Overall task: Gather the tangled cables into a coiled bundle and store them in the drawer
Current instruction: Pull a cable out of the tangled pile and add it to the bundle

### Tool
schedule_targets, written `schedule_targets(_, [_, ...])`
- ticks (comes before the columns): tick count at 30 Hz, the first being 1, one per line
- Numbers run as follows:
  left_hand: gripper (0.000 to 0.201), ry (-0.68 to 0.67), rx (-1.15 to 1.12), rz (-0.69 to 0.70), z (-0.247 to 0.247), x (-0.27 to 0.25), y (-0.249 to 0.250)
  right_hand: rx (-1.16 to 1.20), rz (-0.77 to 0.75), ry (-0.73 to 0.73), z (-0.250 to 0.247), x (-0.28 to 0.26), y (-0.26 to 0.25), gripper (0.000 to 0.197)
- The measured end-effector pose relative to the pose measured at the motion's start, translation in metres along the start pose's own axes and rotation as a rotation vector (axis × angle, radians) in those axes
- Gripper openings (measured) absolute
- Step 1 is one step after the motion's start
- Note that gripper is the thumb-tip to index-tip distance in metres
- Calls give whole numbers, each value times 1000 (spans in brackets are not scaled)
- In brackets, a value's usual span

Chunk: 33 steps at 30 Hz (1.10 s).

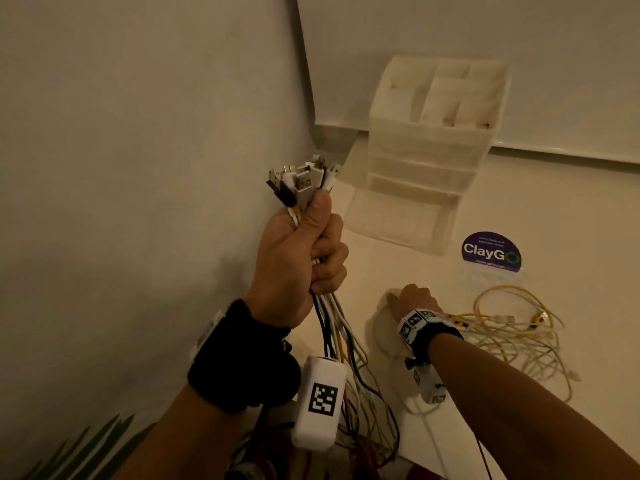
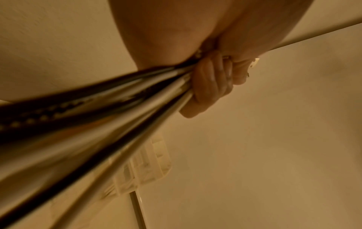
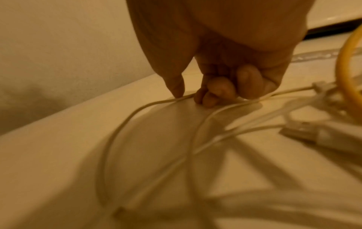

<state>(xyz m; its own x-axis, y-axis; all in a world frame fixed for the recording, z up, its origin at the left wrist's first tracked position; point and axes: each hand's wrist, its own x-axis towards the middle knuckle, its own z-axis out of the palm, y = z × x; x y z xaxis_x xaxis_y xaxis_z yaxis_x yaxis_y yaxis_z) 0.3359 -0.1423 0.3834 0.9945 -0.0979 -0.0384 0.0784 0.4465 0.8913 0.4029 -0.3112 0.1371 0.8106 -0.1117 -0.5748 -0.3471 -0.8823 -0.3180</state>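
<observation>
Gripping a bunch of cables [image 1: 320,318] in my left hand [image 1: 299,261], I hold the fist raised upright in front of the wall, thumb pressed across the top and the other fingers [image 2: 207,86] wrapped tight around the strands. Their plug ends [image 1: 301,181] fan out above my fist, black and white connectors pointing up, while the cords hang down from the bottom of the fist past my wrist toward the lower edge of the view. My right hand [image 1: 410,301] is stretched out low over the white table [image 1: 588,209], knuckles up, fingertips [image 3: 221,91] curled down onto the surface. There the thumb and forefinger pinch a thin white cable [image 3: 125,122] that curves away across the tabletop. To the right of that hand lies the rest of the tangle, loose yellow and white cables [image 1: 512,327] spread in loops on the table. Farther back, against the wall, stands the translucent drawer unit [image 1: 426,161], its lowest drawer [image 1: 398,216] pulled out toward me. A round purple sticker [image 1: 491,252] sits on the table between the drawer unit and the loose cables.
</observation>
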Motion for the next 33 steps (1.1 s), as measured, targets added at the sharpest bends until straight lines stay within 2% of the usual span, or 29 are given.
schedule_targets(7, [36,7,-49,-8,1,2,-1,176,69,-15,0,-10,4,38])
schedule_targets(12, [36,1,-58,-13,6,-2,-2,101,22,2,-2,-12,-2,39])
schedule_targets(16, [37,26,-29,4,-4,-9,-1,103,45,13,-2,-8,-10,33])
schedule_targets(20, [37,63,-34,5,-17,-18,-1,96,35,-7,8,-11,-17,47])
schedule_targets(21, [38,68,-37,3,-17,-18,-1,137,12,6,9,-14,-18,44])
schedule_targets(23, [39,74,-40,4,-18,-18,-1,279,-90,80,5,-26,-18,23])
schedule_targets(24, [38,73,-42,5,-18,-17,-2,404,-152,134,-2,-37,-17,21])
schedule_targets(26, [39,59,-44,-4,-15,-13,-6,806,-224,198,-24,-73,-17,21])
schedule_targets(28, [37,34,-36,-14,-7,-8,-13,1058,-338,231,-55,-115,-13,17])
schedule_targets(30, [38,9,2,-9,8,-4,-20,1087,-522,292,-87,-157,-9,17])
schedule_targets(33, [47,-71,71,19,39,-1,-32,907,-710,447,-120,-204,0,16])
